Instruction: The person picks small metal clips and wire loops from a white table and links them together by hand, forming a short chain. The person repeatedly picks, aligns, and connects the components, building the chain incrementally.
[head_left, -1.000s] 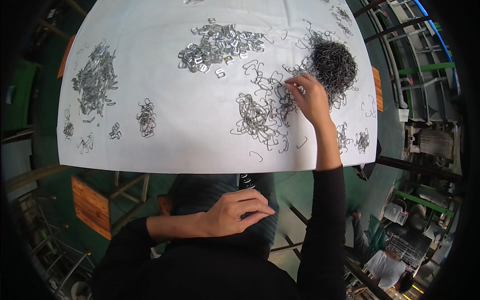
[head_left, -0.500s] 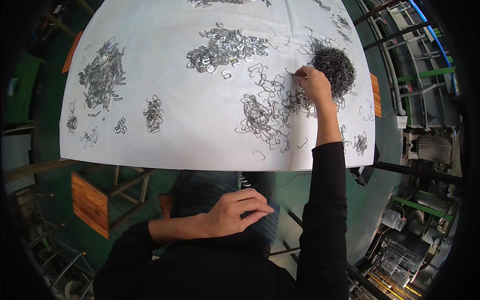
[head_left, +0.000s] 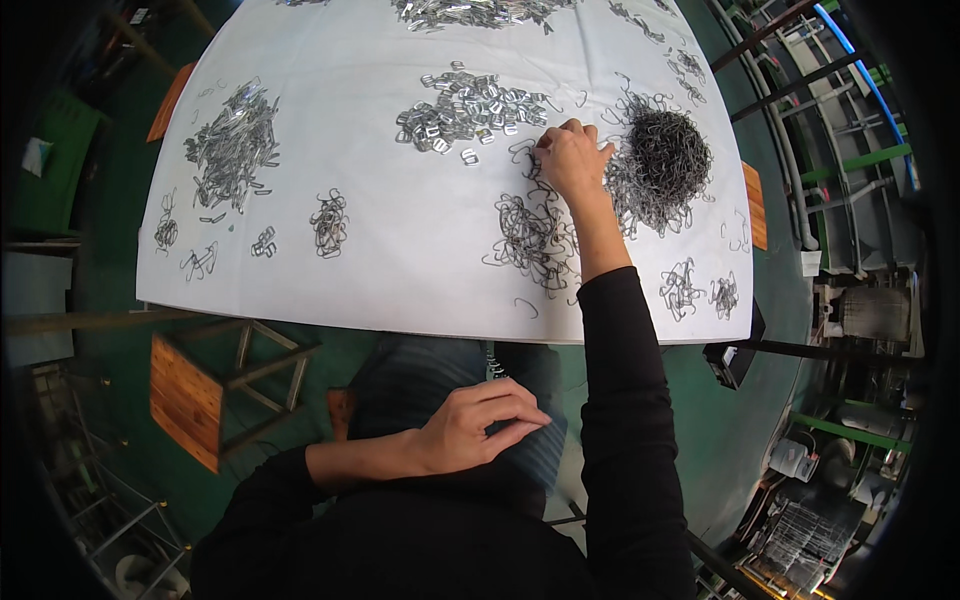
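My right hand (head_left: 573,160) is over the white-covered table, palm down with fingers spread, at the upper end of a loose heap of bent wire hooks (head_left: 532,238). Its fingertips touch hooks there, though the hand hides part of them. To its right stands a dense, dark mound of similar hooks (head_left: 668,160). My left hand (head_left: 475,428) hovers over my lap, thumb and fingertips pressed together; whatever they hold, if anything, is hidden. Just beyond that hand, a short row of shiny metal pieces (head_left: 494,362) shows against my trousers.
Flat silver buckles (head_left: 468,108) lie at the table's middle, and thin metal strips (head_left: 236,145) at the left. Small hook clusters (head_left: 329,224) dot the near side. A wooden stool (head_left: 187,400) stands by the table at left; metal racks (head_left: 860,300) line the right.
My right hand has shifted left from the dark mound's edge to the looser heap, and its fingers have spread. The left hand stays put. The view has turned slightly.
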